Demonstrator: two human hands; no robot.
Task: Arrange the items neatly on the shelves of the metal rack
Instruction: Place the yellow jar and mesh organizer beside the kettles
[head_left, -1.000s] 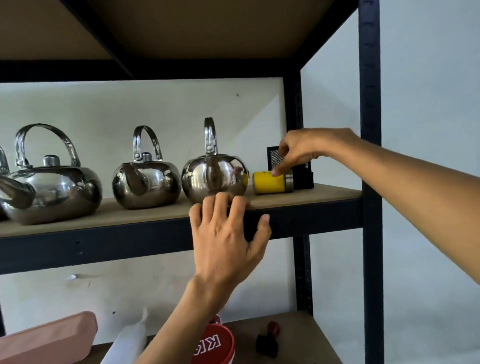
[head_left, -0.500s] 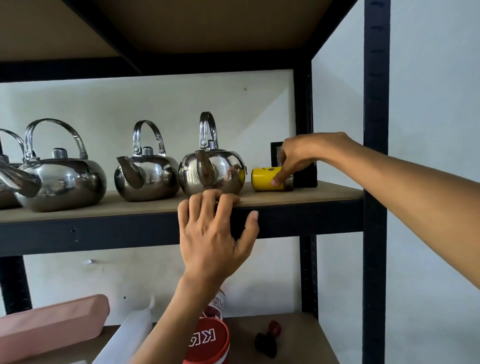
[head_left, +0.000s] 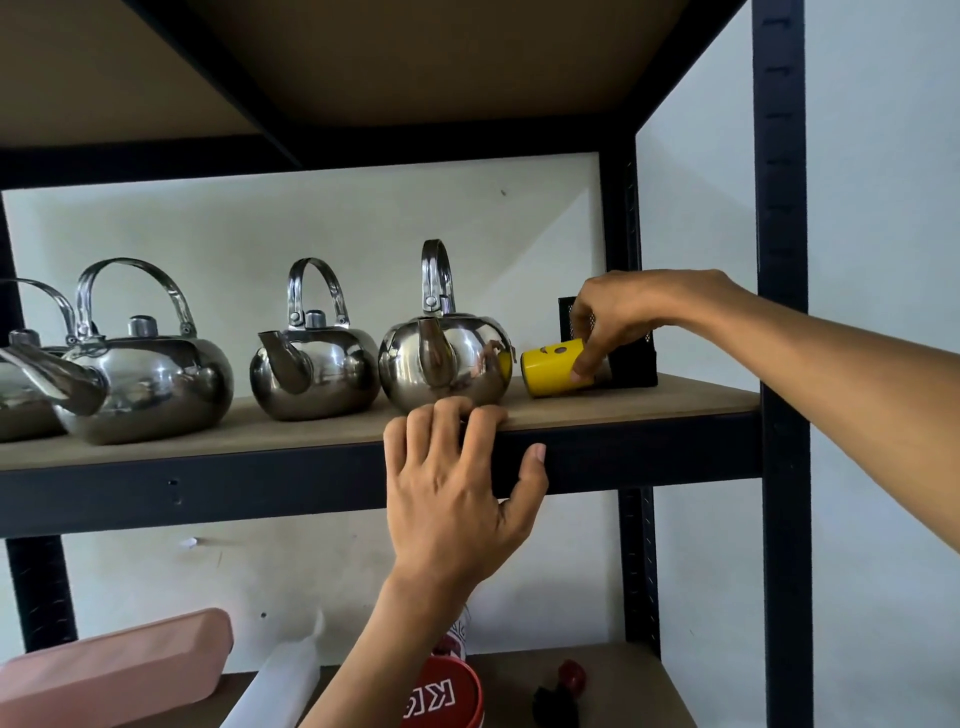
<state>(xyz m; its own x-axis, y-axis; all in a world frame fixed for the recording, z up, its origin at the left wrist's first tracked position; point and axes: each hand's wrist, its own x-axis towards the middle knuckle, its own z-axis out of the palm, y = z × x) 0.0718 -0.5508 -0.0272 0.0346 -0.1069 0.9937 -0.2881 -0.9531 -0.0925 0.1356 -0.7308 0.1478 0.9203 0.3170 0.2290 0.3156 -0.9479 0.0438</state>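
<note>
Head view shows the right-hand kettle (head_left: 447, 364) standing on the shelf (head_left: 675, 402) of the metal rack (head_left: 782, 156), its spout turned toward the camera. Just right of this kettle the yellow canister (head_left: 548, 366) lies on its side, slightly tilted; whether the two touch I cannot tell. The right hand (head_left: 639, 312) reaches in from the kettle's right, its fingers curled down onto the canister's far end, one fingertip pressed against it. Farther right of the kettle, behind that hand, stands a black mesh holder (head_left: 634, 364). Directly in front of the kettle the left hand (head_left: 457, 499) hooks its bent fingers over the shelf's front edge, thumb spread along the dark beam. Left of the kettle stand three more steel kettles (head_left: 317, 369), the farthest cut off by the frame. Below the kettle sits a red tub (head_left: 447, 696), with a white bottle (head_left: 280, 680) and a pink box (head_left: 114, 670) lower left.
</note>
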